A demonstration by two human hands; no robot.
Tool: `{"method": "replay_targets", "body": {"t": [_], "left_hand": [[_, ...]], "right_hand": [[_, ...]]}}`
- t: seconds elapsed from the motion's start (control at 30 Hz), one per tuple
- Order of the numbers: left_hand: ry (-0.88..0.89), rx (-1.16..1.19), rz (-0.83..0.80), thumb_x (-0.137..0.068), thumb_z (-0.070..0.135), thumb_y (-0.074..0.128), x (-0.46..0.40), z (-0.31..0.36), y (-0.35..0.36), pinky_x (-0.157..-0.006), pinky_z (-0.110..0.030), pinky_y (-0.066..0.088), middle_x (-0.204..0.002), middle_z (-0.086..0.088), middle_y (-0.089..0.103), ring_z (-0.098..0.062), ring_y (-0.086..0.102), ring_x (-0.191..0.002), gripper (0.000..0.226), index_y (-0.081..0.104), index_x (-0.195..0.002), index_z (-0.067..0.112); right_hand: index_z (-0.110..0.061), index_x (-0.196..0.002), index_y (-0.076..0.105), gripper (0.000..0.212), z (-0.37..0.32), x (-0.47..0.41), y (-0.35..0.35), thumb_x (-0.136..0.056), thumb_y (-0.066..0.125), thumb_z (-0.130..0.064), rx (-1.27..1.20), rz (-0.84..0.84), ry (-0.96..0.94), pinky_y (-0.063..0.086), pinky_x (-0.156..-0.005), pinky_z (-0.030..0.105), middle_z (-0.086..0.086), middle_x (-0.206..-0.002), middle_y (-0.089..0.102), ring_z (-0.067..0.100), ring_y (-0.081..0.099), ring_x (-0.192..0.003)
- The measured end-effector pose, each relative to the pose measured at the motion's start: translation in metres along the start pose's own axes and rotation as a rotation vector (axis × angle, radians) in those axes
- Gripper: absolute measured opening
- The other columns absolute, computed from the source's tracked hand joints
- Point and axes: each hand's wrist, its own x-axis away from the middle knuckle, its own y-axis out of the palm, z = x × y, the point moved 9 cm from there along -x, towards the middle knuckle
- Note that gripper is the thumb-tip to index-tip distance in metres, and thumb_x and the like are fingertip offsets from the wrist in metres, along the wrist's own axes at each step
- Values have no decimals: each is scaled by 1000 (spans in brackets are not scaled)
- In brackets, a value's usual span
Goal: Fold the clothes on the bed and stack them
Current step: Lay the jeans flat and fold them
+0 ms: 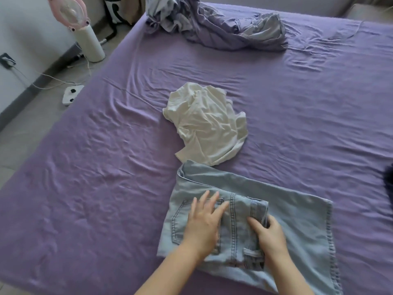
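Note:
Light blue jeans (pixel 297 220) lie partly folded near the front edge of the purple bed (pixel 106 167). My left hand (pixel 202 222) presses flat on the back pocket with its fingers spread. My right hand (pixel 268 233) grips the waistband edge, its fingers curled around the denim. A crumpled white shirt (pixel 206 124) lies just beyond the jeans, in the middle of the bed.
A rumpled grey-purple blanket (pixel 223 24) is heaped at the far end of the bed. A dark item (pixel 389 182) shows at the right edge. On the floor at the left stand a pink fan (pixel 72 11), a white cylinder (pixel 90 42) and a power strip (pixel 71 94) with cables.

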Motion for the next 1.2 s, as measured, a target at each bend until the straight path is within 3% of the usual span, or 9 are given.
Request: {"method": "replay_targets", "body": {"t": [0.07, 0.13, 0.27, 0.47, 0.53, 0.77, 0.93, 1.07, 1.2], "left_hand": [[14, -143, -174, -58, 11, 74, -2, 7, 39, -112, -58, 22, -147, -4, 41, -32, 23, -140, 90, 37, -137, 31], [7, -270, -276, -59, 24, 75, -4, 7, 68, -109, -58, 13, -148, -5, 40, -33, 14, -141, 90, 34, -140, 31], [-68, -295, -293, -91, 59, 28, -7, -12, 101, -104, -60, 16, -149, -5, 37, -30, -3, -146, 57, 36, -140, 32], [-43, -338, -281, -91, 69, 15, 0, -20, 125, -106, -62, 13, -157, -7, 19, -33, 15, -143, 68, 24, -148, 33], [-46, -348, -275, -90, 69, 16, -1, -24, 129, -106, -62, 12, -157, -7, 18, -32, 14, -143, 69, 22, -148, 32], [-102, -363, -339, -91, 63, 23, -5, -23, 112, -104, -57, 17, -154, -5, 26, -31, 28, -139, 64, 27, -146, 30], [-515, -305, -226, -90, 60, 29, -2, -58, 74, -111, -58, 6, -158, -9, 14, -29, 8, -144, 71, 20, -150, 23], [-768, -251, -342, -90, 68, 23, 30, -91, 68, -114, -58, 3, -157, -7, -20, -33, -12, -144, 76, -13, -148, 34], [-795, -205, -357, -85, 74, 24, 44, -98, 66, -114, -53, 12, -157, -9, -18, -35, 1, -144, 80, -13, -147, 39]], "right_hand": [[-11, -82, 61, 10, 14, -10, -18, -79, 70, -9, 25, 47, -10, 48, -77, 39, 7, -81, 67, 30, 64, -86], [-14, -94, 58, 18, 19, -14, -23, -81, 67, -5, 114, 71, -75, 46, -81, 38, 6, -90, 65, 30, 63, -93], [-9, -125, 54, 45, 5, -1, 5, -81, 63, -12, 584, 140, -524, 43, -97, 44, 13, -128, 56, 30, 46, -122], [-33, -142, 29, 56, 66, -14, 47, -95, 11, -57, 979, -3, -570, 15, -107, 56, 9, -150, 33, 27, 7, -144], [-31, -143, 26, 59, 74, -20, 50, -94, 6, -57, 1021, -24, -559, 14, -108, 58, 10, -149, 32, 26, -1, -145], [-28, -140, 34, 57, 59, -12, 42, -95, 9, -54, 988, -69, -488, 15, -104, 51, 15, -144, 41, 33, 28, -133], [-24, -135, 38, 60, 65, -10, 42, -95, 5, -55, 1059, -97, -481, 9, -106, 52, 16, -135, 51, 34, 30, -131], [-21, -137, 40, 57, 36, 7, 52, -89, 27, -50, 1017, -44, -598, 16, -107, 62, 17, -146, 38, 34, 16, -142], [-27, -139, 35, 58, 14, 26, 90, -96, 7, -54, 989, -117, -699, 14, -107, 59, 10, -146, 38, 26, -2, -145]]}}
